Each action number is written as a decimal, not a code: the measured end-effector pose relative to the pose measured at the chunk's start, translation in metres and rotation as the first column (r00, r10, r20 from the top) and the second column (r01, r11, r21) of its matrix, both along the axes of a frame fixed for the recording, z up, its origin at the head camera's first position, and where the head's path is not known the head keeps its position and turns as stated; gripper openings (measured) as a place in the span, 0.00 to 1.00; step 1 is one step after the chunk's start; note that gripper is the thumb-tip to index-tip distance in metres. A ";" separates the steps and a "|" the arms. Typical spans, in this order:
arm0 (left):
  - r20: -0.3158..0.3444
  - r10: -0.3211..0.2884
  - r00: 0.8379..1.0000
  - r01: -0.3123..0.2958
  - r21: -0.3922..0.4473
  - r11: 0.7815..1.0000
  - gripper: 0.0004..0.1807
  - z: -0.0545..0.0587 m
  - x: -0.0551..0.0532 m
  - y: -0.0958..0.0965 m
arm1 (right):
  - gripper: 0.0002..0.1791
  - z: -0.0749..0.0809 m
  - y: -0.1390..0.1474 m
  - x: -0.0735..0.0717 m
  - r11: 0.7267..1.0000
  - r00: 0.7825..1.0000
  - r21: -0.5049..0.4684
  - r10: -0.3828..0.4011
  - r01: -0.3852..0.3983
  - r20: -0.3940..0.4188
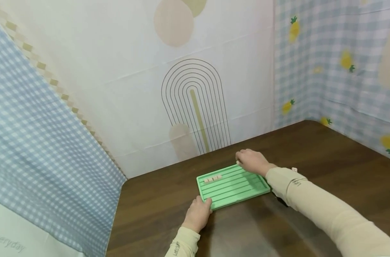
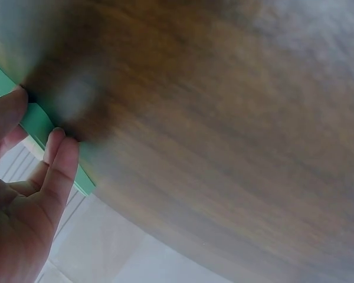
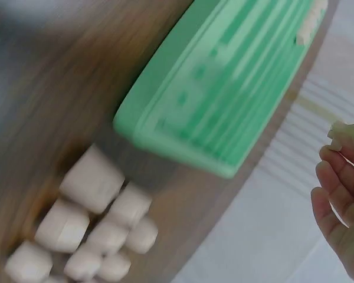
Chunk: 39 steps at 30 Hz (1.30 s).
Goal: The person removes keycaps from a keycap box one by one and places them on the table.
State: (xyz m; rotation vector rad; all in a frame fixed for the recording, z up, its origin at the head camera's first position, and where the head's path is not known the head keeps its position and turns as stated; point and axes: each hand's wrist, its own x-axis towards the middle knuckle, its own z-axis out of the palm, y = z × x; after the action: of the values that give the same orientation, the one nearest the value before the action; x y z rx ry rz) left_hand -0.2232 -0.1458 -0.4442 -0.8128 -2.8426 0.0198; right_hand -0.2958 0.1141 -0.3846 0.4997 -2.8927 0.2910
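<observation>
Tray: one green ridged tray (image 1: pixel 233 189), lying on the brown table (image 1: pixel 143 214).
Cubes in tray: four pale cubes (image 1: pixel 212 179), set in one row near the tray's far left corner; any marks on them are too small to read.
Right hand (image 1: pixel 253 162): above the tray's far edge, toward its right end, thumb and fingertips pinching one small pale piece (image 3: pixel 336 134).
Left hand (image 1: pixel 197 214): gripping the tray's near left corner between thumb and fingers.
Loose cubes (image 3: pixel 108 236): on the table beside the tray's right end, at least eight, blurred and partly cut off by the picture's edge.
Sleeves (image 1: pixel 326 210): two, cream, reaching toward the tray from the near side; dark lettering on each cuff, not fully legible.
Word: "everyday (image 1: pixel 6 241)", on pale cloth to the tray's left.
Backdrop (image 1: pixel 134 117): white cloth behind the tray, printed with nested arches.
Pineapple cloth (image 1: pixel 336 85): blue-checked, to the tray's right, at least five pineapples showing.
</observation>
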 end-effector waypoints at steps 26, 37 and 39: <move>0.043 -0.012 0.999 0.010 0.051 0.999 0.11 0.008 0.001 -0.001 | 0.02 -0.045 0.146 0.110 0.990 0.981 -0.025 -0.135 0.140 0.142; 0.044 -0.011 0.999 0.009 0.045 0.999 0.11 0.005 -0.001 0.000 | 0.05 -0.049 0.146 0.108 0.986 0.975 -0.011 -0.162 0.166 0.149; 0.045 -0.016 0.999 0.014 0.048 0.999 0.11 0.006 -0.001 0.001 | 0.07 -0.049 0.148 0.108 0.985 0.972 -0.014 -0.170 0.174 0.162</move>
State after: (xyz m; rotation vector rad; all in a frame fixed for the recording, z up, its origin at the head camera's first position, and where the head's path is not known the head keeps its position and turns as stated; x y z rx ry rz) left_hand -0.2242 -0.1450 -0.4378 -0.8345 -2.8676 -0.0696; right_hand -0.1875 0.2618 -0.4331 0.2277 -3.0568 0.3597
